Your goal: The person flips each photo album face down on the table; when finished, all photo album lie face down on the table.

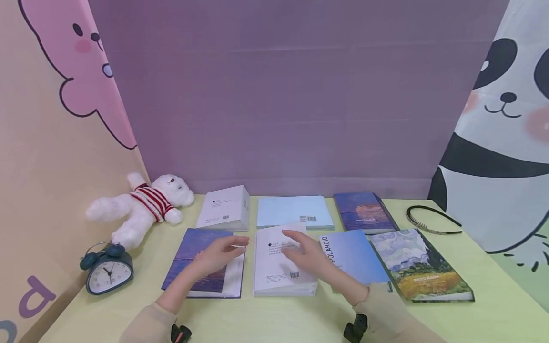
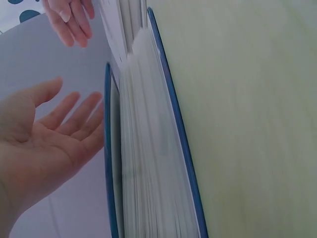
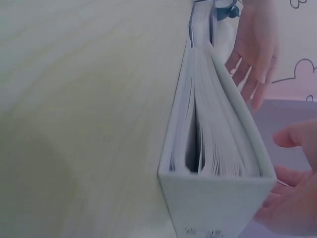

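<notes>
My left hand [image 1: 218, 256] hovers over the right part of a purple-blue photo album [image 1: 182, 262], fingers extended and nothing held. In the left wrist view this album's page edges [image 2: 148, 148] show between blue covers, beside the open palm. My right hand [image 1: 306, 256] is above the right side of a white album [image 1: 272, 267] in the front middle, thumb and fingers spread apart. The right wrist view shows the white album's spine [image 3: 218, 198] and its loosely fanned pages, with my right hand's fingers close beside the cover. Both palms face inward.
Behind lie a white album [image 1: 223, 209], a pale blue one [image 1: 293, 209] and a sunset-cover one [image 1: 362, 209]. To the right are a blue Polaroid album [image 1: 356, 255], a landscape-painting album [image 1: 424, 267] and a black headband [image 1: 433, 231]. A plush bear [image 1: 150, 202] and alarm clock [image 1: 109, 271] sit left.
</notes>
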`<state>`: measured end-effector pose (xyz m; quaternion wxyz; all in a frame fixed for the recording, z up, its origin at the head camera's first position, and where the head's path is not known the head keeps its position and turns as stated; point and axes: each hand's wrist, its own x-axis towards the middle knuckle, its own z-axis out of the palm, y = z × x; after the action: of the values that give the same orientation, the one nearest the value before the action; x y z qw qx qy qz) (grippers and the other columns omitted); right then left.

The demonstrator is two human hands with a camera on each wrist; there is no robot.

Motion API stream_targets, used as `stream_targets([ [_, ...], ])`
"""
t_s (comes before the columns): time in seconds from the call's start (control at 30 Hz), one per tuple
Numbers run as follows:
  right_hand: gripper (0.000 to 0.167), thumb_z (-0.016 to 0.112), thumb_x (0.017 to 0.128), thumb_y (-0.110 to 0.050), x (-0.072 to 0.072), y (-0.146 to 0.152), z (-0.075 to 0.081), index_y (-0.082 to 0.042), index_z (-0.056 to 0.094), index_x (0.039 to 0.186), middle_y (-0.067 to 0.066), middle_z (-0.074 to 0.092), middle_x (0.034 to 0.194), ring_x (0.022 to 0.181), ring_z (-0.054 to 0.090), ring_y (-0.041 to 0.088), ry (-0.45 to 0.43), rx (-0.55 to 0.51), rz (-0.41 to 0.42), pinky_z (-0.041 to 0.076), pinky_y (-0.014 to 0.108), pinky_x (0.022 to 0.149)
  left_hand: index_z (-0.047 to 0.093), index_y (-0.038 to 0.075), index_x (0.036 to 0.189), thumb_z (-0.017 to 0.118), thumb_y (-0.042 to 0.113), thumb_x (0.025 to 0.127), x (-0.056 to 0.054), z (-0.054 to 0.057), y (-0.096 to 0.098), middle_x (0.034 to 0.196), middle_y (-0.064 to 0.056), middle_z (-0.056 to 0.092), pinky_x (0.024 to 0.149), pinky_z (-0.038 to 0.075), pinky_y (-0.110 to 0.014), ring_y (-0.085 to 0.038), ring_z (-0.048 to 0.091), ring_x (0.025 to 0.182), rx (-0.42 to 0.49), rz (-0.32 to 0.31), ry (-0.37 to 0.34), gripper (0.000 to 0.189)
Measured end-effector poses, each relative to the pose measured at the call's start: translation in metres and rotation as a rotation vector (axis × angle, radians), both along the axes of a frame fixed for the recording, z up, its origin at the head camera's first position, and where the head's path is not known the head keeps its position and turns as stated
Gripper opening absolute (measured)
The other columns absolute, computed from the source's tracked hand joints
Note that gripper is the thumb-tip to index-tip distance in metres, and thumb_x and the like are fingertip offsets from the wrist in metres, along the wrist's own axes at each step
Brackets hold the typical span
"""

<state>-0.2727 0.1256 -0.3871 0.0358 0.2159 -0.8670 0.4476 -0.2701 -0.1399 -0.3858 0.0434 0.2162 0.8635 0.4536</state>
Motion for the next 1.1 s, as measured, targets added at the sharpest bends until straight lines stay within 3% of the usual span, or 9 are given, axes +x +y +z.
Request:
stream_targets([
  [0.23,0.048,0.062,0.089,-0.016,0.001,-0.029,0.005,-0.003,0.049,0.133,0.014,0.052,0.136,0.125,0.050,0.030,0.061,0.003,0.108,0.039,0.046,0.104,0.055,0.005,0.129,0.057,0.026,0.095,0.001,-0.003,-0.023,0.128,-0.011,0.059,0.092,0.050,-0.041,-0.031,0.057,0.115,0.012,0.070,0.073,0.041],
  [0.53,0.046,0.061,0.091,-0.021,0.002,-0.064,0.005,-0.003,0.050,0.132,0.017,0.052,0.134,0.122,0.052,0.033,-0.065,-0.054,0.195,0.044,0.046,0.100,0.056,0.002,0.128,0.057,0.025,0.095,0.003,-0.005,-0.055,0.126,-0.014,0.060,0.090,0.051,-0.034,-0.028,0.059,0.112,0.031,0.151,0.109,0.040],
  [0.67,0.049,0.061,0.091,-0.023,0.005,-0.080,0.004,-0.002,0.048,0.134,0.018,0.049,0.137,0.124,0.050,0.035,-0.100,-0.036,0.252,0.042,0.048,0.101,0.054,0.001,0.130,0.053,0.022,0.096,0.007,-0.006,-0.072,0.127,-0.017,0.059,0.095,0.048,-0.040,-0.032,0.056,0.116,0.009,0.203,0.127,0.039],
  [0.93,0.052,0.058,0.093,-0.024,0.011,-0.101,0.000,0.001,0.044,0.136,0.016,0.048,0.139,0.125,0.047,0.037,-0.112,0.031,0.315,0.043,0.050,0.099,0.050,0.001,0.133,0.054,0.017,0.096,0.016,-0.001,-0.098,0.137,-0.023,0.047,0.102,0.040,-0.052,-0.043,0.040,0.128,-0.054,0.319,0.109,0.041],
  [1.1,0.053,0.059,0.092,-0.025,0.015,-0.109,-0.002,0.002,0.045,0.136,0.018,0.047,0.138,0.124,0.047,0.038,-0.115,0.080,0.283,0.044,0.050,0.098,0.045,-0.002,0.135,0.054,0.016,0.096,0.020,-0.002,-0.108,0.138,-0.029,0.042,0.094,0.047,-0.050,-0.045,0.049,0.120,-0.088,0.385,0.038,0.044],
])
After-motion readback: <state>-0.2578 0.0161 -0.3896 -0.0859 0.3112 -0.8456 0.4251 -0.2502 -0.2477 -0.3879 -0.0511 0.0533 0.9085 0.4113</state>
